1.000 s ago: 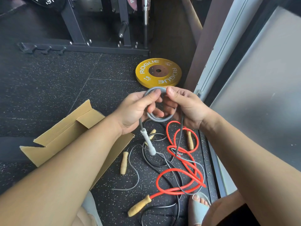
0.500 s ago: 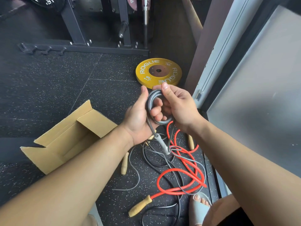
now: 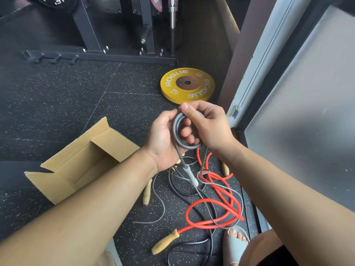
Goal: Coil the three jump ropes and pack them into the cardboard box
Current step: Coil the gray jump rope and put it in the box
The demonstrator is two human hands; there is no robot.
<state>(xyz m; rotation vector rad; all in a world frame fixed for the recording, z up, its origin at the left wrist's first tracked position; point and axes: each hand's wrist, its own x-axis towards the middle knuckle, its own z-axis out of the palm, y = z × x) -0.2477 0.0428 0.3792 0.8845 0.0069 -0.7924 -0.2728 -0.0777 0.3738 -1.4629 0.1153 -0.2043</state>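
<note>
Grey rope coil (image 3: pixel 189 147), thicker now (glossy)

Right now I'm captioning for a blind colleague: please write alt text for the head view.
Left hand and right hand hold a coil of grey jump rope over a gym floor. An open cardboard box lies left; red rope and black rope tangle below.

Box (image 3: pixel 86 166) mouth open, left; rope tangle (image 3: pixel 211 200) below, wall (image 3: pixel 307 112) rt.

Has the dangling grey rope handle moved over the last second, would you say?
Yes: the grey handle swung right, away from the cardboard box toward the red rope.
</note>
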